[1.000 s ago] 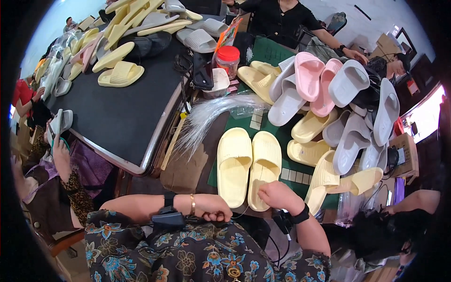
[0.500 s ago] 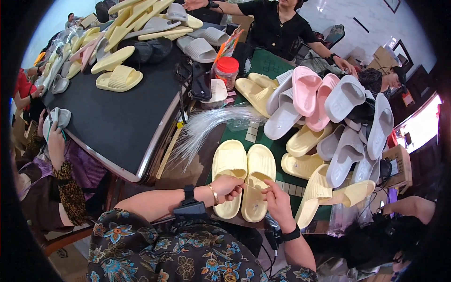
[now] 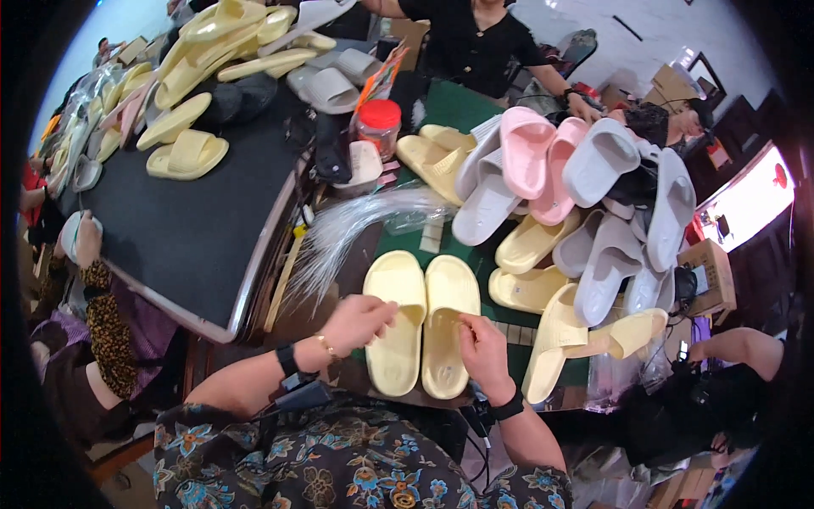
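Observation:
A pair of pale yellow slide slippers lies side by side before me, toes away: the left slipper (image 3: 395, 366) and the right slipper (image 3: 444, 360). Above the left slipper's outer edge is my left hand (image 3: 359, 323), its fingers pinched together. My right hand (image 3: 485, 349) is closed at the strap of the right slipper, by its outer edge. Anything thin between my fingers is too fine to make out. Beyond the pair fans a bundle of clear plastic strands (image 3: 343, 231).
Yellow, pink and grey slippers (image 3: 560, 195) heap up at the right on the green table (image 3: 462, 100). More slippers (image 3: 212, 51) pile on the black table (image 3: 203, 220). A red-lidded jar (image 3: 378, 127) and a white tub (image 3: 360, 165) stand beyond the strands. Co-workers sit around.
My hands have drawn apart, the left one moving left and slightly up from between the slippers. A thin clear strand showed between my fingers before. The view has shifted a little.

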Action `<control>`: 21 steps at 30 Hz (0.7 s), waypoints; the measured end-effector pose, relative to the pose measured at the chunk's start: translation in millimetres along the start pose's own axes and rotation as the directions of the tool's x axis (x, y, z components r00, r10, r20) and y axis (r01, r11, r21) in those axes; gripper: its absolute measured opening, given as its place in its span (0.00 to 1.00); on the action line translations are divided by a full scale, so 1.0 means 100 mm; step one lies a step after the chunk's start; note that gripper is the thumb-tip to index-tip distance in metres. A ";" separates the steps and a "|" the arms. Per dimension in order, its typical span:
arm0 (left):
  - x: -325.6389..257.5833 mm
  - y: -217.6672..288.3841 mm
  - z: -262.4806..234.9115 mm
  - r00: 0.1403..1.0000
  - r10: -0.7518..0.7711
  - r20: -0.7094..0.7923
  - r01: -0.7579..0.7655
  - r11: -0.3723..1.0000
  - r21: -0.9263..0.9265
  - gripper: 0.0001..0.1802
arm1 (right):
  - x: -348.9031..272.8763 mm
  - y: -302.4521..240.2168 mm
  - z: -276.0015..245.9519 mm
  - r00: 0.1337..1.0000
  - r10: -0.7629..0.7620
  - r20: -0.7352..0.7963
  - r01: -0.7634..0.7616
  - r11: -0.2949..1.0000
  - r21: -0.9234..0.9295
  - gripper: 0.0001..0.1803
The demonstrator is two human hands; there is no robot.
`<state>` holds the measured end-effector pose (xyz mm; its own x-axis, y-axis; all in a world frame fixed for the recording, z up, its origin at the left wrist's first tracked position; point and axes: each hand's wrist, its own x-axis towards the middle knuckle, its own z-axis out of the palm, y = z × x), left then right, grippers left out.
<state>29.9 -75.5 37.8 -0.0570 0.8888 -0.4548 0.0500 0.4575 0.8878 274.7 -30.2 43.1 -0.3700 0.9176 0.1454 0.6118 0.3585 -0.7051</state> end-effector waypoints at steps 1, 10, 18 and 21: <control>0.09 -0.07 -0.05 0.967 0.213 -0.142 -0.203 0.976 0.080 0.17 | 0.03 -0.01 -0.05 0.999 -0.004 -0.032 0.003 1.000 -0.015 0.09; 0.72 -0.65 -0.12 0.880 0.345 -0.326 -0.295 0.935 0.196 0.30 | 0.76 0.16 0.21 0.997 0.067 -0.038 -0.074 0.971 -0.226 0.18; 0.91 -0.55 -0.11 0.831 0.436 -0.346 -0.301 0.875 0.380 0.27 | 0.86 0.44 0.37 0.997 0.059 0.054 -0.039 0.946 -0.321 0.23; 0.68 -0.31 -0.06 0.861 0.436 -0.262 -0.278 0.835 0.474 0.25 | 0.66 0.38 0.25 0.995 0.036 0.094 -0.007 0.957 -0.290 0.23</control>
<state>18.9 -29.0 -19.9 -0.2885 0.9574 0.0136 0.5301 0.1479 0.8349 255.9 39.9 8.7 -0.4119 0.9097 0.0536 0.7908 0.3860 -0.4751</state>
